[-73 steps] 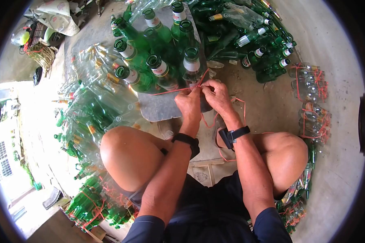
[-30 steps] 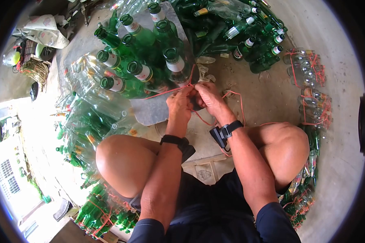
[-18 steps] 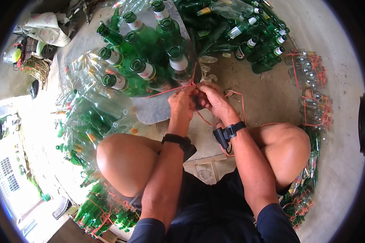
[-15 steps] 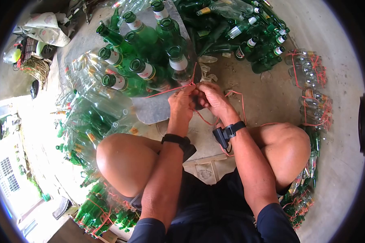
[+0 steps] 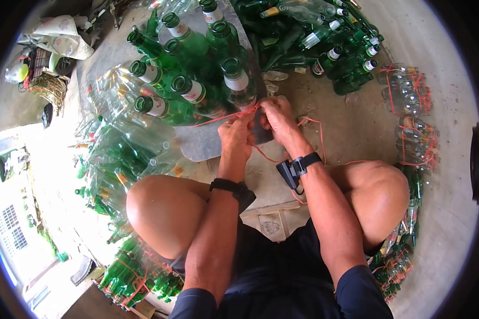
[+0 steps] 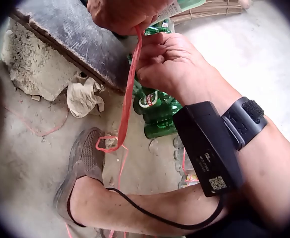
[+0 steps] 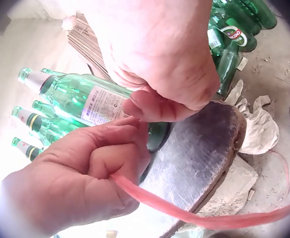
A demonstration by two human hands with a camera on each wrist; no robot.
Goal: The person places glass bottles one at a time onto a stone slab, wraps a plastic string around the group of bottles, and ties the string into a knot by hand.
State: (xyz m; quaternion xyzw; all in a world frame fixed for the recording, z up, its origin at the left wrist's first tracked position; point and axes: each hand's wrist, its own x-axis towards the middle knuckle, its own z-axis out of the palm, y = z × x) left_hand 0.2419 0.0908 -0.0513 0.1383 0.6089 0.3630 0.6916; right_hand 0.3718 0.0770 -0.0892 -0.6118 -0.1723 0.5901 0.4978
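Upright green bottles (image 5: 194, 58) stand grouped on a dark board (image 5: 199, 143), with red strap (image 5: 218, 119) around their lower front. At the group's near right corner, my left hand (image 5: 235, 139) grips the strap with curled fingers; in the right wrist view a strap tail (image 7: 184, 214) runs out of the left fist (image 7: 85, 173). My right hand (image 5: 278, 118) pinches the strap just right of and above the left, near the front bottle. In the left wrist view the right hand (image 6: 177, 69) is beside the left hand (image 6: 127, 12). The fingers partly hide the strap crossing.
Loose green bottles (image 5: 287, 45) lie at the back right, clear bottles (image 5: 138, 127) at the left. Strapped clear bundles (image 5: 404, 93) lie by the right wall. Loose strap (image 5: 322, 138) trails near the right knee (image 5: 378, 191). A shod foot (image 6: 88, 153) is beside the board.
My right hand has moved slightly up and away from the left, exposing more strap between them. The left hand has stayed nearly in place. Earlier, the view shifted and both hands drew closer together.
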